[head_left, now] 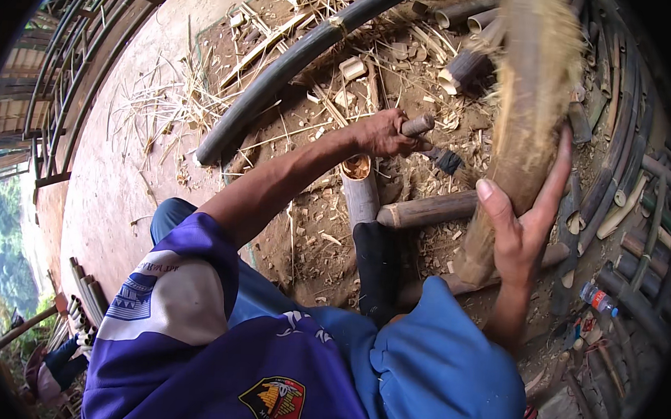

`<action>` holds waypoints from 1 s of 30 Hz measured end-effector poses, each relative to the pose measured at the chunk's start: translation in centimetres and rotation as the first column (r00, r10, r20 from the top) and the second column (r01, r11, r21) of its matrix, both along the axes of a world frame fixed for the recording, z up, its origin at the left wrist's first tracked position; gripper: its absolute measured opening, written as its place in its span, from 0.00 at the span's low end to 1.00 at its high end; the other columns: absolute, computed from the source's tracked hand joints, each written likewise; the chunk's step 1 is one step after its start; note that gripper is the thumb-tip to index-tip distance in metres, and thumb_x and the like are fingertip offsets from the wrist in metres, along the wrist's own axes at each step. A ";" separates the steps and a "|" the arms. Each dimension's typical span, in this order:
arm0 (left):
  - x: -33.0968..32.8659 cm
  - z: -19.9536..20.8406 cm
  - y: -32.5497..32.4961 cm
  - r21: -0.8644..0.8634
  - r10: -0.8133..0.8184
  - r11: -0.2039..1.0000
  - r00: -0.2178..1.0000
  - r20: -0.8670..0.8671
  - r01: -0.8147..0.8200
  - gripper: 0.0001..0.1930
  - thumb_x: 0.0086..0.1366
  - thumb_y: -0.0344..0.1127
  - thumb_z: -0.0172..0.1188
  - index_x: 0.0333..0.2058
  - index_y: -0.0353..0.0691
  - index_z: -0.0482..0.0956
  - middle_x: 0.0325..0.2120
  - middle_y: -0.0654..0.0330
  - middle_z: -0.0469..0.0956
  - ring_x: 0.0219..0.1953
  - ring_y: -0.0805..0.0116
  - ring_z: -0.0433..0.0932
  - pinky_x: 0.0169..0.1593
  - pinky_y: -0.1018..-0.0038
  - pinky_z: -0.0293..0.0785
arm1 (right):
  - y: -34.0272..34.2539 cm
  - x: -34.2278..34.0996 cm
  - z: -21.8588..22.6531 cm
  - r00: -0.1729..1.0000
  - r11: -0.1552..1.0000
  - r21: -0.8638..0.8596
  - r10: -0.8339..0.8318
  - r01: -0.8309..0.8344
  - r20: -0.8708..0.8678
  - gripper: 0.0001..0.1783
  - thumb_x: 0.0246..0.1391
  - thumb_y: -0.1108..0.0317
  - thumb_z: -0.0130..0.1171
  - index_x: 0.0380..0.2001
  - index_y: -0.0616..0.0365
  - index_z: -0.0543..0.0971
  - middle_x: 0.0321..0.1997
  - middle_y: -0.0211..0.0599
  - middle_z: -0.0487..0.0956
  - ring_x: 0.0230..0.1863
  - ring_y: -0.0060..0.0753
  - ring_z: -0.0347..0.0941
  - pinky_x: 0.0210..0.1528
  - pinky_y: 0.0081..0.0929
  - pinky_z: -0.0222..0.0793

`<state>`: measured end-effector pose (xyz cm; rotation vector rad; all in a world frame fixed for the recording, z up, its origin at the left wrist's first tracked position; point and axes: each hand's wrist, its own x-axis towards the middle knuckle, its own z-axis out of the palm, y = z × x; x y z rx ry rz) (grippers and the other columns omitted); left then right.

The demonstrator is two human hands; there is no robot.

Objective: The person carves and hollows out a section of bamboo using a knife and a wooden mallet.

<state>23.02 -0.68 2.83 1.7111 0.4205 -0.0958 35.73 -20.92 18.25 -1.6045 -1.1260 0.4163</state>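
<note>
My right hand (522,229) is wrapped round a thick brown length of bamboo (519,155), thumb on its near side and fingers along its right. The piece stands tilted up; its upper part is edged with pale fuzzy fibres and smeared by motion. My left hand (390,134) is closed round a short wooden tool handle (418,125), whose end pokes out past the fist. Just beyond the hand is a small dark head or wrapped part (447,162); I cannot tell the tool's exact kind. Below the left hand, an open-ended bamboo tube (360,188) lies by a crosswise bamboo piece (431,210).
A long dark bamboo pole (282,72) arcs across the ground on the left. Straw-like shavings (180,108) and chips litter the soil. Cut bamboo lengths (619,161) are heaped along the right, near a plastic bottle (599,298). A bamboo railing (75,71) stands at far left.
</note>
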 end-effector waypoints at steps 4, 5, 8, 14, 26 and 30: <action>-0.5 -2.0 0.8 0.135 -0.071 0.990 0.953 0.295 0.032 0.13 0.66 0.39 0.67 0.43 0.37 0.81 0.29 0.64 0.81 0.33 0.78 0.78 0.37 0.78 0.76 | 1.3 -1.4 -2.9 0.978 0.967 -0.227 0.150 -0.114 0.147 0.53 0.49 0.71 0.62 0.75 0.50 0.47 0.66 0.61 0.68 0.60 0.55 0.74 0.62 0.47 0.71; -0.6 -2.0 0.6 0.095 -0.028 0.995 0.954 0.297 0.000 0.12 0.65 0.38 0.65 0.43 0.38 0.82 0.27 0.63 0.80 0.30 0.77 0.76 0.34 0.76 0.74 | 1.4 -0.6 -2.8 0.974 0.936 -0.327 0.183 -0.130 0.136 0.53 0.49 0.71 0.62 0.75 0.49 0.48 0.68 0.58 0.68 0.62 0.55 0.72 0.63 0.48 0.70; -1.6 -2.2 0.0 -0.151 0.101 0.986 0.969 0.227 -0.067 0.10 0.65 0.39 0.64 0.40 0.39 0.83 0.21 0.63 0.77 0.23 0.76 0.71 0.27 0.71 0.69 | 1.8 -0.3 0.1 0.966 0.893 -0.381 0.258 -0.239 -0.001 0.53 0.48 0.73 0.62 0.75 0.56 0.48 0.73 0.56 0.62 0.70 0.49 0.64 0.70 0.42 0.61; -2.5 0.7 -0.2 0.036 0.042 0.998 0.989 0.139 -0.047 0.13 0.68 0.42 0.63 0.45 0.42 0.83 0.24 0.64 0.80 0.27 0.76 0.75 0.31 0.72 0.72 | 2.9 -1.4 0.9 0.974 0.988 0.043 0.135 -0.145 0.182 0.52 0.49 0.71 0.63 0.74 0.59 0.48 0.71 0.64 0.62 0.66 0.57 0.67 0.67 0.44 0.65; 0.8 0.5 1.6 -0.033 0.115 0.993 0.993 0.004 -0.114 0.19 0.63 0.52 0.69 0.32 0.39 0.85 0.19 0.63 0.80 0.18 0.76 0.73 0.23 0.72 0.68 | 0.0 0.9 -2.6 0.933 0.949 -0.206 0.167 -0.239 -0.318 0.54 0.48 0.71 0.64 0.75 0.63 0.48 0.74 0.50 0.57 0.73 0.38 0.57 0.73 0.33 0.52; 2.4 0.3 1.8 -0.044 0.114 0.992 0.987 -0.116 -0.120 0.21 0.65 0.54 0.67 0.30 0.38 0.85 0.17 0.66 0.78 0.17 0.79 0.70 0.21 0.77 0.62 | -1.3 3.2 -2.5 0.955 0.977 -0.152 0.106 -0.152 -0.276 0.52 0.50 0.70 0.65 0.74 0.63 0.49 0.71 0.52 0.62 0.70 0.43 0.62 0.72 0.35 0.56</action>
